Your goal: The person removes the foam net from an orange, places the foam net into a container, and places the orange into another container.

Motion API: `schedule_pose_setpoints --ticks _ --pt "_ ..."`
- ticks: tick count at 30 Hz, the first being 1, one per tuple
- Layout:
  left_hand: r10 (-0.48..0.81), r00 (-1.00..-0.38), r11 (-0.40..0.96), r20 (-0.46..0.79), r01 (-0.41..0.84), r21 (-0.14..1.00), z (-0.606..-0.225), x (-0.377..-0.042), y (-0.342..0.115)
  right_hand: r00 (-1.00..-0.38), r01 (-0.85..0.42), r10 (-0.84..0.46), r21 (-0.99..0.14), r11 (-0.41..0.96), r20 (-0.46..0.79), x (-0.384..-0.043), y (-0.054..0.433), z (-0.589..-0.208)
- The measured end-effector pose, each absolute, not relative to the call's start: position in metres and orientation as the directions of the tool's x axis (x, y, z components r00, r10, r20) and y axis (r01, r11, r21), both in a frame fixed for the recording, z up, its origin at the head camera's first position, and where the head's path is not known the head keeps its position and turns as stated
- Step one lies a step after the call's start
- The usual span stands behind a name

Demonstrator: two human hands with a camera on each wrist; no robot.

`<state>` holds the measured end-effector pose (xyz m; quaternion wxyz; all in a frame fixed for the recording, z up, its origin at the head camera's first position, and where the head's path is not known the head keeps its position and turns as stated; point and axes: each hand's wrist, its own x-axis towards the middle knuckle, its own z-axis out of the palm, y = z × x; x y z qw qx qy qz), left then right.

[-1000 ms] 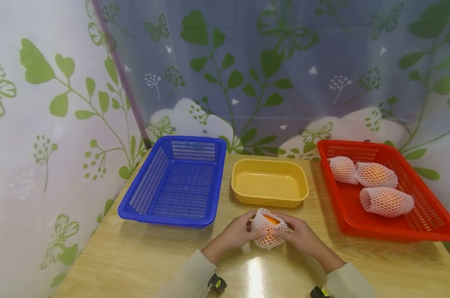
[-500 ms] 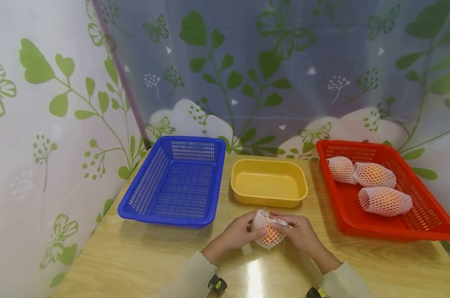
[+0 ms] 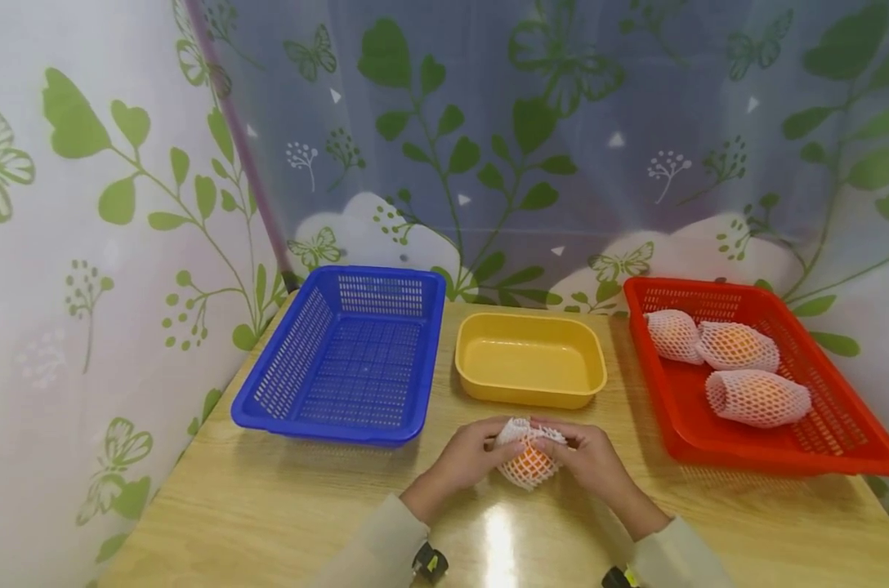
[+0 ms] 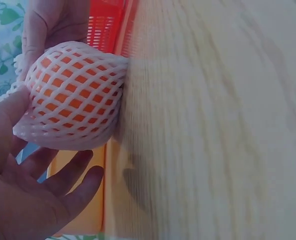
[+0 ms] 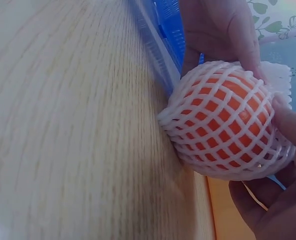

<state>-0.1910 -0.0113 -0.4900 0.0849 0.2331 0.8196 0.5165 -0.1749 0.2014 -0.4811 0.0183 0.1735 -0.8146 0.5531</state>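
An orange-coloured round fruit in a white foam net (image 3: 529, 467) is held low over the wooden table, just in front of the yellow tray. My left hand (image 3: 468, 457) grips it from the left, and my right hand (image 3: 591, 459) grips it from the right. Both thumbs press the net's upper edge. In the left wrist view the netted fruit (image 4: 75, 97) bulges between the two hands, its lower end gathered to a point. The right wrist view has the fruit (image 5: 222, 122) orange through the mesh, with a loose net flap (image 5: 277, 80) behind.
Behind the hands stands a yellow tray (image 3: 530, 395), with nothing in it. A blue basket (image 3: 246, 416), also with nothing in it, is at left. The red basket (image 3: 709, 457) at right holds several netted fruits (image 3: 759, 398). A patterned curtain (image 3: 444, 163) closes off the back.
The net's upper edge has been drawn in over the fruit's bare orange top, which showed a second ago. Both hands keep their place, the right thumb slightly further inward.
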Motion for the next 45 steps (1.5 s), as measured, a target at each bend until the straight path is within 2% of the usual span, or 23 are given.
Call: schedule_pose_setpoints --ticks 11,18,26,36,45 --pt "0.367 -0.909 0.522 0.198 0.377 0.765 -0.482 -0.184 -0.008 -0.947 -0.238 -0.291 -0.908 0.345 0.138 -0.174 0.201 -0.478" --pt "0.322 -0.922 0.551 0.217 0.369 0.749 -0.479 -0.181 -0.007 -0.929 -0.279 -0.346 -0.868 0.412 0.134 -0.176 0.203 -0.479" --pt "0.282 -0.935 0.52 0.216 0.338 0.784 -0.48 -0.18 -0.006 -0.916 -0.226 -0.398 -0.877 0.425 0.043 -0.175 0.199 -0.485" --pt "0.306 -0.943 0.489 0.134 0.276 0.827 -0.477 -0.181 -0.01 -0.939 -0.241 -0.333 -0.863 0.443 0.092 -0.171 0.196 -0.489" --pt "0.342 -0.929 0.426 0.138 0.284 0.859 -0.482 -0.184 -0.012 -0.946 -0.267 -0.292 -0.853 0.448 0.143 -0.171 0.197 -0.486"
